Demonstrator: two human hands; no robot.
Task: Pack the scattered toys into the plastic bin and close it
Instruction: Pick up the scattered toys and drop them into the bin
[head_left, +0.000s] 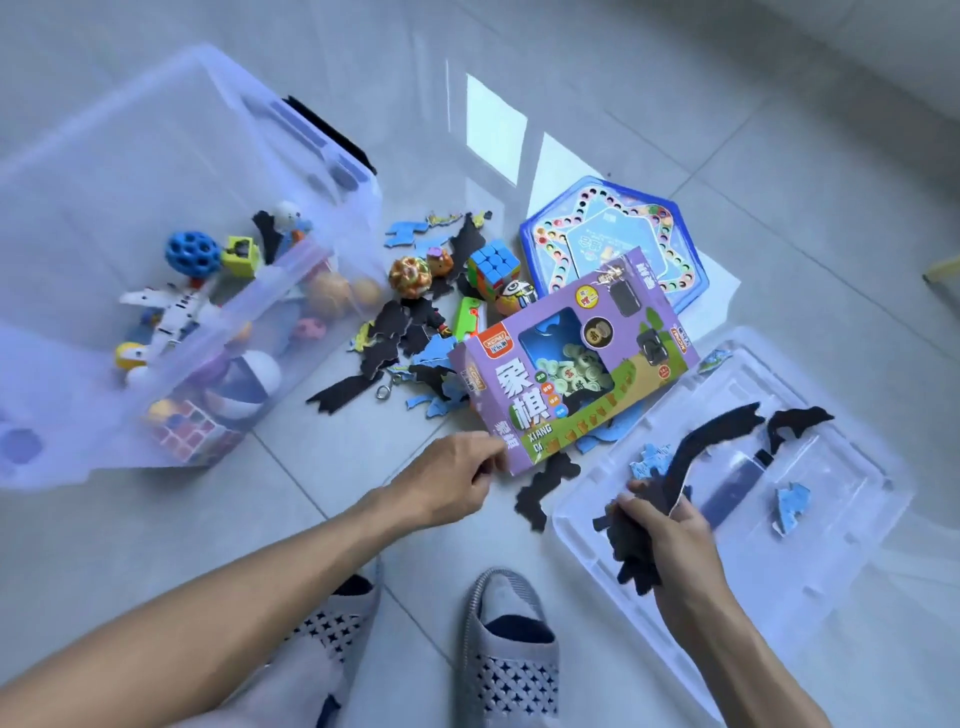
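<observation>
A clear plastic bin (156, 156) stands at the left, holding several toys: a blue holed ball, a white toy plane (171, 312), balls and a cube. My left hand (447, 483) grips the near corner of a purple chess box (566, 374), lifted at a tilt over the pile. My right hand (660, 530) is closed on a bunch of black puzzle pieces (634, 551) above the bin's clear lid (779, 519), which lies flat on the floor at the right. More puzzle pieces (395, 332), a colour cube (493, 265) and small balls are scattered between bin and lid.
A blue hexagonal game board (613, 234) lies behind the chess box. Loose black and blue puzzle pieces rest on the lid. My two feet in grey slippers (509, 639) stand at the bottom centre on the pale tiled floor.
</observation>
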